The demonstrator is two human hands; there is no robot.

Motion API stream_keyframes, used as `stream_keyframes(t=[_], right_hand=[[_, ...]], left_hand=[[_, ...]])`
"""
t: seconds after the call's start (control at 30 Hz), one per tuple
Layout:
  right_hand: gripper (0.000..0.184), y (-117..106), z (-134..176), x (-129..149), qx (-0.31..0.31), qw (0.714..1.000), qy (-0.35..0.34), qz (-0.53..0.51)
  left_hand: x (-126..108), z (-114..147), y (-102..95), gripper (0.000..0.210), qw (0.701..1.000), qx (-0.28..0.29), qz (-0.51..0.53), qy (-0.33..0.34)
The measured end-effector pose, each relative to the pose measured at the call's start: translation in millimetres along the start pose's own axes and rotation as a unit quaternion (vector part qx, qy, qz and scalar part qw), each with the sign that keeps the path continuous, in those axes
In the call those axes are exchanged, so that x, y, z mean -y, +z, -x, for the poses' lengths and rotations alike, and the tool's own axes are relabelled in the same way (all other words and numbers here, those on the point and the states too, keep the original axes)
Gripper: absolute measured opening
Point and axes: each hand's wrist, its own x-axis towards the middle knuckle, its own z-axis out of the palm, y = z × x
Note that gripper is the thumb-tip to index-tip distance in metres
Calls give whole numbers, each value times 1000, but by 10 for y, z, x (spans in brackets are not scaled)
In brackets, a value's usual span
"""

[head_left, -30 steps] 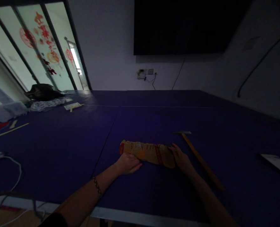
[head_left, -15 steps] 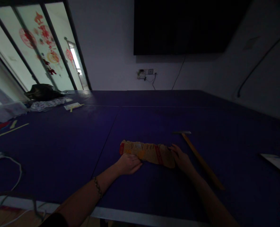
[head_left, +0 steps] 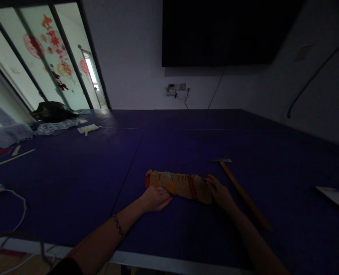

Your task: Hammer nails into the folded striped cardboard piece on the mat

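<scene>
A long tan, speckled flat piece with rounded ends, red bands and an orange patch (head_left: 183, 186) lies crosswise before me; it resembles an insole, but I cannot make out its kind. Short notches run along its far edge. My left hand (head_left: 156, 198) is closed on its near edge, left of the middle, fingertips partly hidden. At the right end, my right hand (head_left: 217, 191) has bent fingers on the edge and holds it there. Just right of that hand lies a hammer (head_left: 244, 194) with a wooden handle, its thin metal head pointing away from me.
The dark blue table (head_left: 169, 145) has a seam running away from me. A white-topped flat object (head_left: 336, 196) lies at the right. White cable (head_left: 23, 214) curls at the left edge. Yellow strips (head_left: 16, 157), a dark bag (head_left: 52, 111) and a clear box (head_left: 10, 134) sit far left.
</scene>
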Motion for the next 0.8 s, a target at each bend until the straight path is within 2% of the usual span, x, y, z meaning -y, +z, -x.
stream_keyframes(t=[0.8], right_hand=[[36,-8,-1,-4,5,1000,-1,6]], left_hand=[[8,13,15,30,1000,9,-7,-7]])
